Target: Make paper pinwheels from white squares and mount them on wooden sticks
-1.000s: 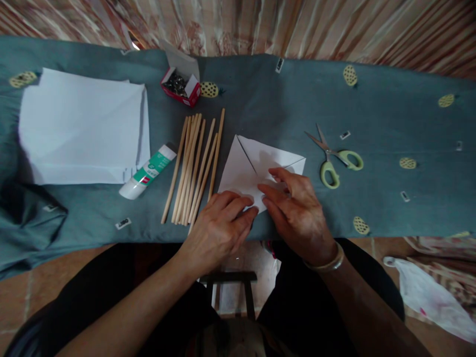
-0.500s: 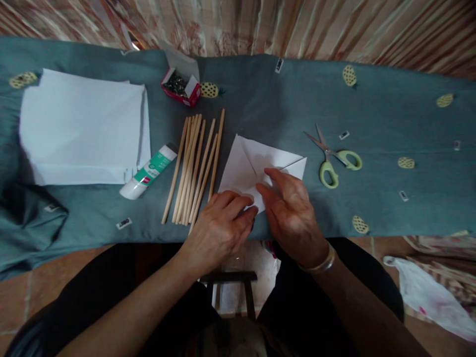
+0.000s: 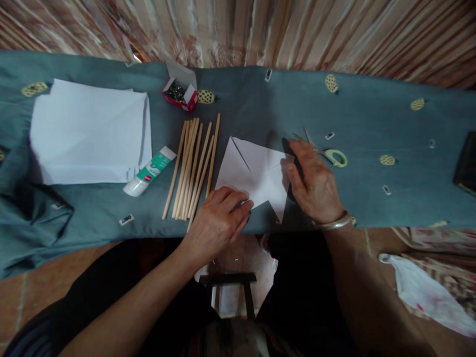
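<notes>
A white sheet of paper (image 3: pixel 256 171) with cut slits lies in front of me, its lower flap pointing toward the table's front edge. My left hand (image 3: pixel 225 213) rests on its lower-left edge, fingers curled and gripping it there. Over the paper's right corner is my right hand (image 3: pixel 316 181), open, thumb apart from the fingers, a bracelet on the wrist. Just behind that hand lie scissors (image 3: pixel 336 157) with green handles; one handle and part of the blades are hidden. Several wooden sticks (image 3: pixel 193 168) lie left of the paper, close to my left hand.
A glue tube (image 3: pixel 150 171) lies beside a stack of white paper (image 3: pixel 89 131) on the left. Toward the back is an open red box (image 3: pixel 182 94) of small metal pieces. A dark object (image 3: pixel 466 161) sits at the right edge of the green tablecloth (image 3: pixel 372 198).
My right hand has moved right, off the paper's middle to its right corner, now covering part of the scissors. The lower flap now points outward toward me. My left hand stays put.
</notes>
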Motion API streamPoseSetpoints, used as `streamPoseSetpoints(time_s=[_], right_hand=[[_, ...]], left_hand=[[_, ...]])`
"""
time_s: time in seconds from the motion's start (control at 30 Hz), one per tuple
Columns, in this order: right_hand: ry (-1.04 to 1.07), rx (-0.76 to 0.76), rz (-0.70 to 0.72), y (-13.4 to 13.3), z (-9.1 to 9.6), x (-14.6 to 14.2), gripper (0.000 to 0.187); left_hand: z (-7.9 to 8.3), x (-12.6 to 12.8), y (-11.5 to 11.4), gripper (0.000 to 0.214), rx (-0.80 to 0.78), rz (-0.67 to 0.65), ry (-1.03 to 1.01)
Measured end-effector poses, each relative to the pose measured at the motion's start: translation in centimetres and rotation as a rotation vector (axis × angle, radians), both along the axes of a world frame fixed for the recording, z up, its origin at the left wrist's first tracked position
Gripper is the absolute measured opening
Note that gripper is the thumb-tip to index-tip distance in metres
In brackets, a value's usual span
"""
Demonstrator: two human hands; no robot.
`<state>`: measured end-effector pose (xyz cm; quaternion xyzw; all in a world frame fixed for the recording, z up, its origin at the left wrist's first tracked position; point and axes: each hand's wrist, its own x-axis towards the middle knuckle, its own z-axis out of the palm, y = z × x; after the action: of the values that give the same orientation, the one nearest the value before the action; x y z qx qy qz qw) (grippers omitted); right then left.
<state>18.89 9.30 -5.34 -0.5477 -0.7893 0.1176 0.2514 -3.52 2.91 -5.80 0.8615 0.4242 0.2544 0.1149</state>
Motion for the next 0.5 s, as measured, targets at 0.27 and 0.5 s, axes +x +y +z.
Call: streamPoseSetpoints(time_s=[0.27,0.5], right_hand=[[-0.052,-0.03,-0.058,0.8,1.0,1.1,0.036],[0.094,-0.215,-0.209,-0.7,1.4,2.9,0.028]], left_hand=[[0.4,-0.2,-0.1,0.02,-0.006,0.003,-0.002],[0.4,-0.6,0.6,0.022,0.04,0.032,0.028]])
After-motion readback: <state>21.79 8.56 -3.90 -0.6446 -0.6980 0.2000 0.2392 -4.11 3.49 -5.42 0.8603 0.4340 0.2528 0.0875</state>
